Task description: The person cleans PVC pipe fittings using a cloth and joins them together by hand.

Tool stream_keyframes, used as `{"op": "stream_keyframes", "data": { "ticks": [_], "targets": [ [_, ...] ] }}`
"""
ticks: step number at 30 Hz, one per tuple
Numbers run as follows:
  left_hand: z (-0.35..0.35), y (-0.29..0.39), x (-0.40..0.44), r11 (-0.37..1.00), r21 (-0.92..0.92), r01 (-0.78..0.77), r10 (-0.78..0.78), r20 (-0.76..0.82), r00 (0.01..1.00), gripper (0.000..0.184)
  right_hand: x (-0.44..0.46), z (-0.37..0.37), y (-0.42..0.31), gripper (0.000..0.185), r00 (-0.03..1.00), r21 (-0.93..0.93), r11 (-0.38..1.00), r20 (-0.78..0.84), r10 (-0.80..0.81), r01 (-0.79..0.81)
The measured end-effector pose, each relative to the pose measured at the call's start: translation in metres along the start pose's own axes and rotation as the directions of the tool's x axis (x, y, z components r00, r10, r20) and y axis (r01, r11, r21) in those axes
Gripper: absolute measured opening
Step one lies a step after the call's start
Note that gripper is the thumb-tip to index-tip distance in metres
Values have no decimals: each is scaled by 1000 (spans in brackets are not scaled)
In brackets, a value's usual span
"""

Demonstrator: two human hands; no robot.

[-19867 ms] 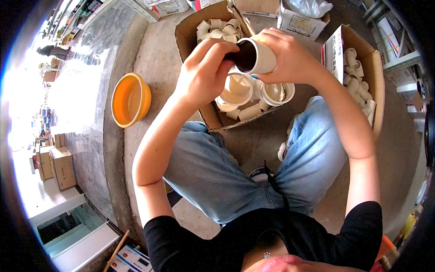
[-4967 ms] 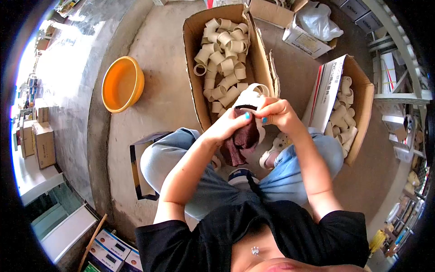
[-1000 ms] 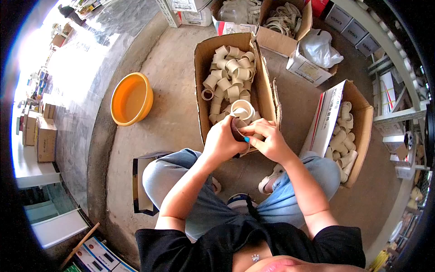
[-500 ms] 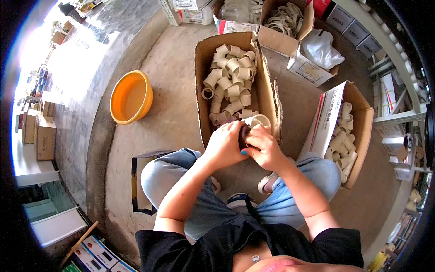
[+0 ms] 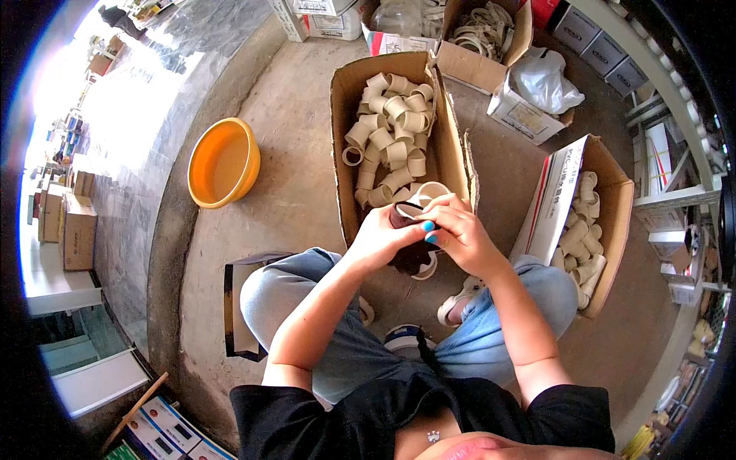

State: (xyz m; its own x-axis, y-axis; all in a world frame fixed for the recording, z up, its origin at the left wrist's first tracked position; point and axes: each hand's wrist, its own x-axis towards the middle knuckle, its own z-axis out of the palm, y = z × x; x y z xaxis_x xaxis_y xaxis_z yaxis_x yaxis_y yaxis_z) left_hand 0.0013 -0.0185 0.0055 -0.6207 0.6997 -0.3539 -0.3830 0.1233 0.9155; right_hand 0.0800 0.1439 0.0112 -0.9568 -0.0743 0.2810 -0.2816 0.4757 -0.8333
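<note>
Between my two hands is a white pipe fitting [image 5: 432, 192] with a dark maroon cloth [image 5: 411, 259] against it. My left hand [image 5: 381, 239] is closed round the cloth and the near side of the fitting. At the fitting's rim, the fingers of my right hand [image 5: 458, 234] are pinched together, thumb beside my left thumb. Part of a round white opening shows below the cloth. Just beyond my hands stands an open cardboard box [image 5: 452, 146] holding several cream pipe elbows [image 5: 396, 153].
An orange basin [image 5: 224, 163] sits on the floor at the left. On the right is another box [image 5: 546, 201] of cream fittings. Farther back are a carton with a clear plastic bag [image 5: 543, 80] and a box of pale rings [image 5: 481, 34]. Metal shelving [image 5: 678, 192] lines the right side.
The fitting has turned in my hands, and more of the maroon cloth now hangs below them. My thumbs have moved up toward the rim. Both hands still hold on.
</note>
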Motion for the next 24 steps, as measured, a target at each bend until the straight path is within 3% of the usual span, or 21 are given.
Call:
{"op": "stream_keyframes", "data": {
  "ticks": [1,4,5,8,12,16,19,22,24],
  "targets": [
    [5,5,-2,992,-128,-21,24,19,1000,37,0,-1,-1,34,1000,5,1000,10,26,-26],
    [1,-8,-3,987,-148,62,-50,85,995,43,-2,1,4,30,998,172,983,24,66,-69],
    [1,-10,-4,983,-168,70,-53,106,993,51,-2,2,6,30,997,254,964,27,74,-78],
    [1,-27,-4,952,-273,137,-102,137,985,75,2,-6,2,31,994,240,971,104,-45,19],
    [2,-28,-4,888,-396,233,-158,213,964,78,1,-9,8,32,985,292,956,152,-85,37],
    [3,-21,0,731,-595,333,-272,192,943,73,-1,-7,10,28,990,412,911,128,-53,-5],
    [5,-8,-1,741,-578,343,-334,127,934,54,1,-7,3,27,992,448,893,128,-15,-44],
    [-5,-15,3,850,-404,338,-312,129,941,60,-2,-6,1,29,986,457,879,151,74,-136],
    [0,-14,5,913,-262,314,-311,52,949,50,-3,-5,0,27,984,456,875,138,113,-164]
  ]
}}
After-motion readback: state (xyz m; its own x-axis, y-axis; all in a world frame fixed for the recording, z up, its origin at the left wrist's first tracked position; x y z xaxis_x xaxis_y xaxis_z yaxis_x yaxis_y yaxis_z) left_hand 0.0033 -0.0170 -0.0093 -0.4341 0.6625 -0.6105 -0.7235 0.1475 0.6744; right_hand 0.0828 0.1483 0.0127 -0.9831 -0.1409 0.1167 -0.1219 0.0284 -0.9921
